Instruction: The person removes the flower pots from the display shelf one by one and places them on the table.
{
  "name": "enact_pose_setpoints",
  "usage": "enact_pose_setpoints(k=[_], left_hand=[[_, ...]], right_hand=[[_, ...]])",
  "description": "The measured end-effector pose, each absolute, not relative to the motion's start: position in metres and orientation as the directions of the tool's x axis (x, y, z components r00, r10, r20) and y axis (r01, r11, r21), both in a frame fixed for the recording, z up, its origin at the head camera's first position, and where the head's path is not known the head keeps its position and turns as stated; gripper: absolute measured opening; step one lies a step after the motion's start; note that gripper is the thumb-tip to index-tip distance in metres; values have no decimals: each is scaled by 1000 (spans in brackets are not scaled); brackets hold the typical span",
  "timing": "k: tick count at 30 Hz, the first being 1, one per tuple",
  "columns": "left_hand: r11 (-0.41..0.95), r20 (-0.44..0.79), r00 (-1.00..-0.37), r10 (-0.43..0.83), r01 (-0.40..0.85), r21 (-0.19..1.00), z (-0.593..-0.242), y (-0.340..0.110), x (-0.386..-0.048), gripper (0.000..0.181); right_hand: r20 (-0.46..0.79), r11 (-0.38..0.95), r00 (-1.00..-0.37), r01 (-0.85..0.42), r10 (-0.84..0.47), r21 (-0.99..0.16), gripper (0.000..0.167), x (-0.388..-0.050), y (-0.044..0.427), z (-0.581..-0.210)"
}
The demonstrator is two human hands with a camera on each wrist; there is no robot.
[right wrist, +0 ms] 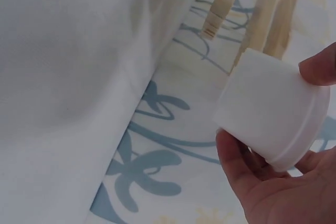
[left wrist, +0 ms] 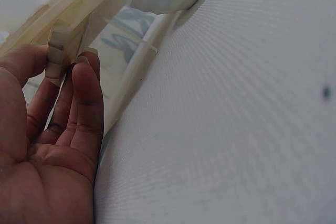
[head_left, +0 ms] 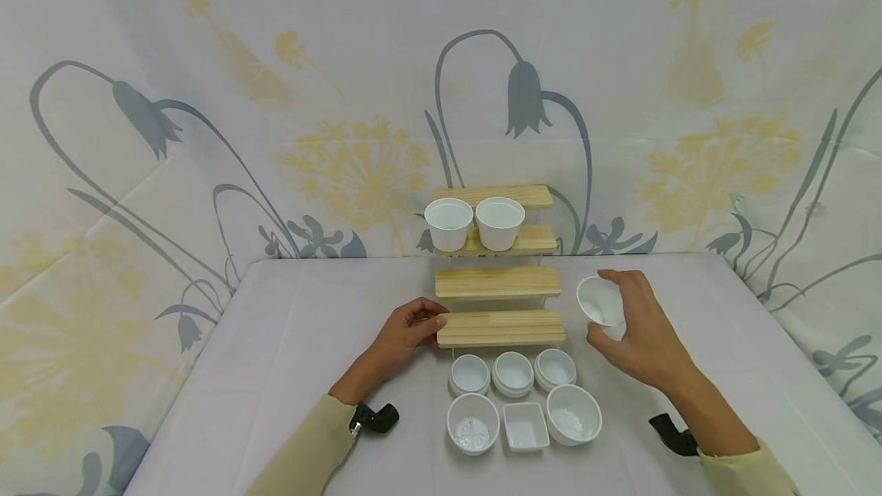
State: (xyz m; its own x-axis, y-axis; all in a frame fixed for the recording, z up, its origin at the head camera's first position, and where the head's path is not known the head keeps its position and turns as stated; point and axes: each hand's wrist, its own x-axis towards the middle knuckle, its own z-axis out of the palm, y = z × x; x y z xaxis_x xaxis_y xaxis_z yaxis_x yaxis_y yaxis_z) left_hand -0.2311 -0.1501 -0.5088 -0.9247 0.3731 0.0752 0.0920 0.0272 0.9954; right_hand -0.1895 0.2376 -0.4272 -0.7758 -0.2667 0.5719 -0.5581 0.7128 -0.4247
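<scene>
My left hand (head_left: 403,335) pinches the left end of the lowest board (head_left: 501,330) of a tiered wooden stand, thumb on top. The left wrist view shows thumb and fingertips around that board end (left wrist: 63,51). To the right of the stand, my right hand (head_left: 644,335) holds a white round cup (head_left: 598,301) off the table, its mouth tilted toward the head camera. In the right wrist view the thumb and fingers grip the cup (right wrist: 268,103) from opposite sides. Two similar white cups, a left one (head_left: 449,226) and a right one (head_left: 500,224), stand side by side on the second board from the top (head_left: 537,239).
In front of the stand sit three small round white cups (head_left: 513,373) in a row. Nearer still are a round ribbed cup (head_left: 473,423), a square dish (head_left: 527,427) and a wider round bowl (head_left: 573,415). A flower-patterned cloth (head_left: 358,98) hangs behind the white-covered table (head_left: 331,289).
</scene>
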Motion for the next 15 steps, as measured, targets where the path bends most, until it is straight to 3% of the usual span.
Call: enact_pose_setpoints(k=[15], left_hand=[[35,75,-926,371,95,995,-509,-150,-231,28]], right_hand=[[506,734,-801,-547,-319,-402,72,-177,244,-437]])
